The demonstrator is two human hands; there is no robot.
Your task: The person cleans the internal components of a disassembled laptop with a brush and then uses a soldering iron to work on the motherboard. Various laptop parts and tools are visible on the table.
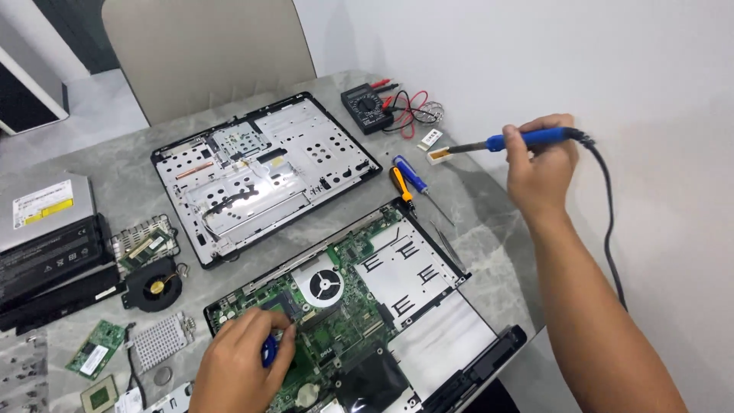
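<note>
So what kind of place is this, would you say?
Probably a home or small-shop electronics repair table. A stripped laptop's circuit board lies open, the right hand holds a soldering iron, and a multimeter sits by the wall.

Left hand point(243, 365): covers most of small blue object point(268, 350), kind unclear. Laptop base point(428, 321): near corner cut by lower edge.
</note>
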